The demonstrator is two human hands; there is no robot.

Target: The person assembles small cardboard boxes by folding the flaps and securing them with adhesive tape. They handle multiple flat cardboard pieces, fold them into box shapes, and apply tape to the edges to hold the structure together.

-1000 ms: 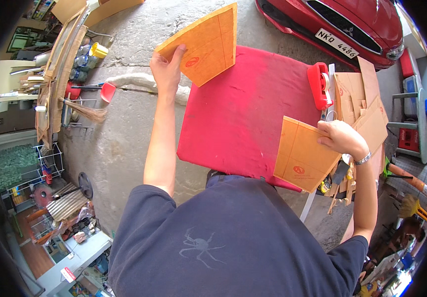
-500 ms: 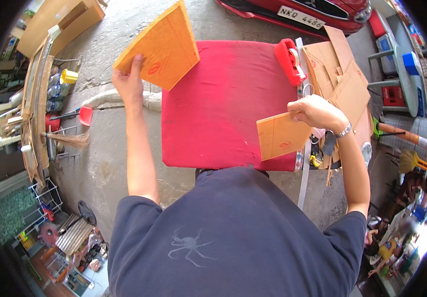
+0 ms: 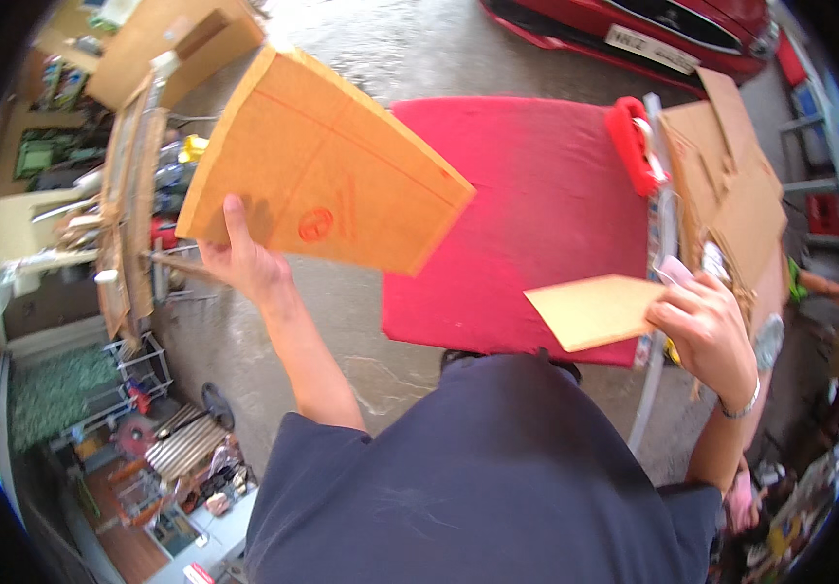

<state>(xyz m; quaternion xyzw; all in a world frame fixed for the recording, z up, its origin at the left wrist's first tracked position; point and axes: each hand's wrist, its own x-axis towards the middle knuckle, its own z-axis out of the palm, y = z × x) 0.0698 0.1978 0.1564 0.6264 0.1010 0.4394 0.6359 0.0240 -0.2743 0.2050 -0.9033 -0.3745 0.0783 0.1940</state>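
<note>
My left hand [image 3: 247,261] is closed on the lower left edge of a large orange-brown envelope [image 3: 342,161], thumb on the near face. That face carries red ruled lines and a round red mark. It is held up over the floor and the left part of a red-covered table [image 3: 527,214]. My right hand [image 3: 707,331] pinches the right end of a smaller orange-brown envelope [image 3: 590,313], tilted nearly flat above the table's near right corner. Its fingertips are partly hidden behind the paper.
A red tape dispenser [image 3: 634,146] stands at the table's far right, beside a long metal ruler or strip [image 3: 668,214]. Cut cardboard pieces [image 3: 731,165] lie beyond it. A red car [image 3: 653,39] is parked ahead. Shelving and clutter [image 3: 127,214] line the left side.
The large envelope has come nearer and turned more face-on. The smaller one has tilted flatter, its marked face no longer showing. My right hand has moved lower and rightward in the view, which has also shifted.
</note>
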